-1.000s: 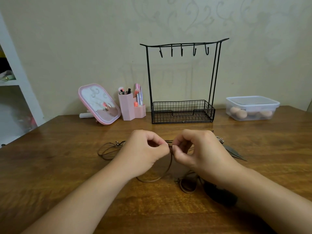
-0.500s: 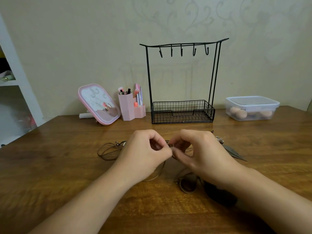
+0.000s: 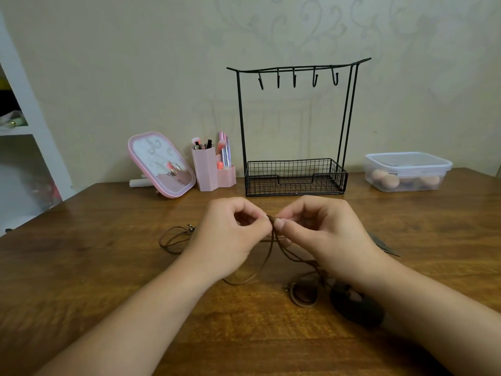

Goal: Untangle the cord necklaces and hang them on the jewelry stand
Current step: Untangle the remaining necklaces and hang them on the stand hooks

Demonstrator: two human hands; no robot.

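Brown cord necklaces (image 3: 245,279) lie tangled on the wooden table (image 3: 81,267), with loops trailing left and coils near my right wrist. My left hand (image 3: 230,237) and my right hand (image 3: 322,234) meet above the tangle, and each pinches the cords at one knotted spot between thumb and fingers. A dark pendant (image 3: 355,305) lies under my right forearm. A grey leaf-shaped pendant (image 3: 385,244) pokes out to the right of my right hand. The black wire jewelry stand (image 3: 295,126) rises behind my hands, its several hooks bare and its basket base holding nothing.
A pink-framed mirror (image 3: 160,164) and a pink brush holder (image 3: 211,169) stand left of the stand. A clear lidded box (image 3: 406,172) with sponges sits at the back right. White shelves (image 3: 24,126) stand at the far left.
My hands have stayed close together at the knot. The fingers have shifted their pinch, and the cord loop below my left hand has changed shape slightly.
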